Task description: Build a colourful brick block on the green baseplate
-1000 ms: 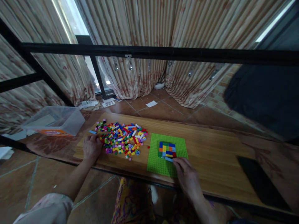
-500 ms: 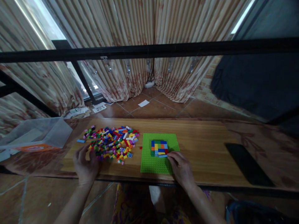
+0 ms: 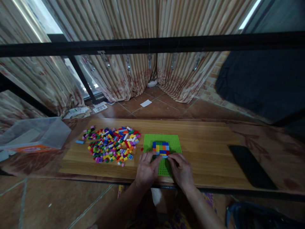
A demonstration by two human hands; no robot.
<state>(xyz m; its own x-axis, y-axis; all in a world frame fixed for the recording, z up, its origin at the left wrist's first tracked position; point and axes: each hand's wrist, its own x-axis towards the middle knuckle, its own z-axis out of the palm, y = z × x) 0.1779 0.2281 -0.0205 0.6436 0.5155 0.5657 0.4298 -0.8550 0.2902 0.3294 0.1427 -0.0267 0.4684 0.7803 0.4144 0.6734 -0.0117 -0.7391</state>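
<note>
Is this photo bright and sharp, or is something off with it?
All in the head view: overall dim; the upper-left window glares pale; the dark form at right loses most detail; the clear box looks stretched near the left edge; where the left hand and right hand meet, fine detail is soft.

Single head camera: we look forward and down from the wearer's head, near the left hand [image 3: 147, 168] and right hand [image 3: 182, 169] at lower centre; board [image 3: 209, 152] crosses the lower half, curtains [image 3: 128, 19], farther off, fill most of the top.
</note>
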